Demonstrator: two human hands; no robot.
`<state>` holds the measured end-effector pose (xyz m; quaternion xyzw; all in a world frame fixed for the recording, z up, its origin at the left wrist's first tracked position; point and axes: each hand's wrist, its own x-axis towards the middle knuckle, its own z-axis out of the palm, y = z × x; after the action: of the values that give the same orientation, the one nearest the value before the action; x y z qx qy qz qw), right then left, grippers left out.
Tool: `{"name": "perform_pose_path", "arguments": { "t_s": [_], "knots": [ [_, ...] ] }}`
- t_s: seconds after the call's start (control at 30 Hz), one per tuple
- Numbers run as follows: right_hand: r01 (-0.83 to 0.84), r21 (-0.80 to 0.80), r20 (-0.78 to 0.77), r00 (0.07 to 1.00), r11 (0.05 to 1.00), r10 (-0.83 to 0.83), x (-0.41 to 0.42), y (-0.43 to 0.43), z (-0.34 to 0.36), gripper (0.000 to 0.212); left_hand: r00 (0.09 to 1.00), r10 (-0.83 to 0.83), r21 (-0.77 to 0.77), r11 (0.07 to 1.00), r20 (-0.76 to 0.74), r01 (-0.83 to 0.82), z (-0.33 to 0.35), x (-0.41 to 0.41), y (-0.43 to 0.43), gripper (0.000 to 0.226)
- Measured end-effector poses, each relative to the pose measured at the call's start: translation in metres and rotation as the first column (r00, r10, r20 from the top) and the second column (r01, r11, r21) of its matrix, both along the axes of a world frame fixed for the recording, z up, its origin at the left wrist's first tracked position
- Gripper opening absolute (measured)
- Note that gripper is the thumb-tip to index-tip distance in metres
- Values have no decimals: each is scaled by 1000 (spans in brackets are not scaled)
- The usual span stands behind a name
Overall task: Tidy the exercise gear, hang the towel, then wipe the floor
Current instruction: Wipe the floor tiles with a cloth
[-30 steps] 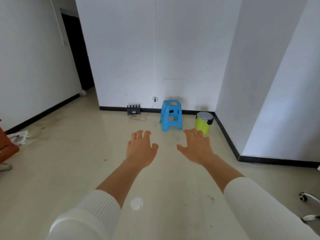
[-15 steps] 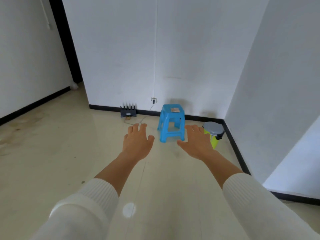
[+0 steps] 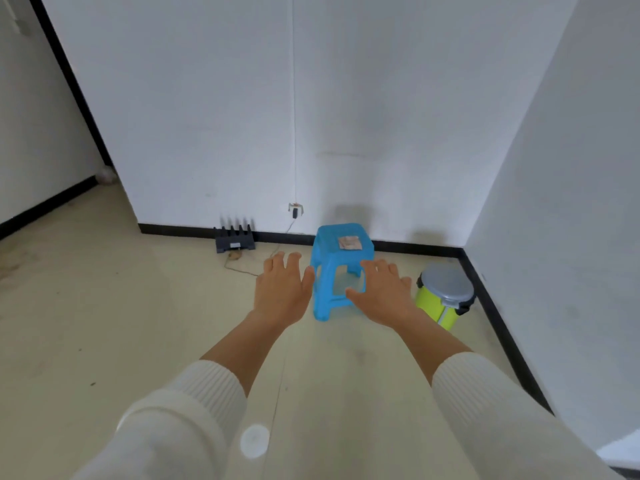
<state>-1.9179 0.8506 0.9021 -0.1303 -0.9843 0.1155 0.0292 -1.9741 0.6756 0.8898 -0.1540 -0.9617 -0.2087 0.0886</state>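
Closer now than a second ago, the blue stool (image 3: pixel 341 268) has grown in the middle of the frame, the wall corner has swung nearer, and both hands have drifted up toward the stool. Left hand (image 3: pixel 282 291) and right hand (image 3: pixel 382 294) are held out palm down, fingers (image 3: pixel 277 263) spread loosely and gripping nothing; in the picture they overlap the stool's lower legs on either side, though whether they are near it in depth cannot be told. No exercise gear and no towel can be seen here, so the thing for the first step lies somewhere outside the frame; which way it lies from the hands, and how it looks, cannot be said. On the stool's seat lies a small brownish square item (image 3: pixel 349 243), too small to identify. Just right of the stool stands a lime-green bin (image 3: pixel 445 296) with a grey lid, tucked near the wall corner; left of the stool a black spiked device (image 3: pixel 234 237) sits against the black skirting, with a thin cable running up to a wall socket (image 3: pixel 295 210). Pale floor (image 3: pixel 104 323) fills the lower left, glossy, with a few dark specks and a smudged patch at the far left edge, which suggests the wiping step is not yet done. Neither hand is clearly nearer anything to be tidied.
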Motion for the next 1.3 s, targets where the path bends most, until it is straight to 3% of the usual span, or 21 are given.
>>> {"name": "perform_pose_path", "arguments": {
  "t_s": [0.27, 0.4, 0.6, 0.73, 1.03, 1.3],
  "knots": [
    [23, 6, 90, 996, 1000, -24, -183, 102, -43, 68, 993, -89, -105, 990, 74, 96, -47, -180, 114, 50],
    [0, -38, 150, 989, 999, 6, -274, 163, -72, 70, 984, -58, -166, 982, 171, 86, -84, -268, 169, 50],
    [-17, -77, 275, 961, 997, 38, -401, 238, -105, 71, 958, -14, -139, 989, 285, 55, -125, -377, 231, 52],
    [-45, -111, 337, 938, 993, 80, -464, 261, -139, 68, 935, 32, -136, 991, 353, 18, -157, -437, 254, 72],
    [-11, -146, 480, 874, 989, 81, -606, 313, -240, 59, 878, 18, -163, 984, 478, 69, -257, -576, 306, 45],
    [29, -166, 549, 833, 986, 68, -687, 341, -354, 45, 830, 10, -188, 975, 557, 114, -369, -654, 337, 50]
  ]
}}
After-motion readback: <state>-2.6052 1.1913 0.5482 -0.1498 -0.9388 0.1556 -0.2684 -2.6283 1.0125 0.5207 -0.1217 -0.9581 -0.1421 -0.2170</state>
